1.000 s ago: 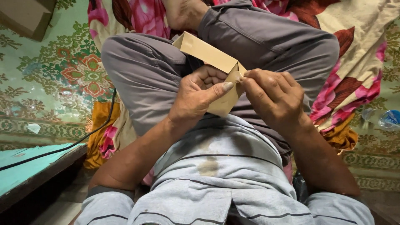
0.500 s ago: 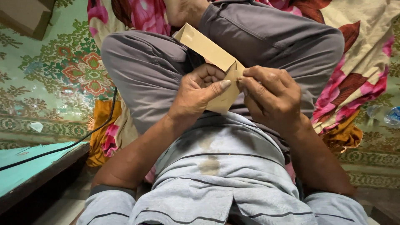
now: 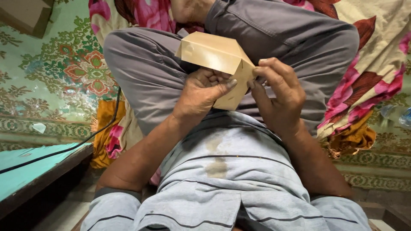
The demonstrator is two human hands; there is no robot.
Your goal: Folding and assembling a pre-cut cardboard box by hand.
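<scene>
Between the two hands, held above the crossed legs (image 3: 162,81) in grey trousers, sits one piece of folded tan paper (image 3: 216,53), a flat-sided, envelope-like form with a pointed lower corner. Left hand (image 3: 201,94): curled closed on the paper from beneath, thumb pressed flat along the lower fold, fingers (image 3: 212,77) tucked behind the panel. Right hand (image 3: 278,96): pinching the right-hand corner of the same paper, fingertips (image 3: 267,68) bent over the edge, thumb on the near face. Both hands are therefore grasping the paper; neither is released. Judgement: the step in hand appears to be creasing or tucking a corner flap of the paper form; a next move would seem to call for firm, even pressure along the fold line while the left hand keeps the body steady. Count: one paper piece, two hands, both the person's own. Left of the fingers and lower, one teal-topped bench (image 3: 25,171) edge and one black cable (image 3: 85,141) running across it. Beyond the fingers, a floral cloth (image 3: 376,72) in pink and cream and a green patterned mat (image 3: 55,72). Whether the paper is glued cannot be told.
</scene>
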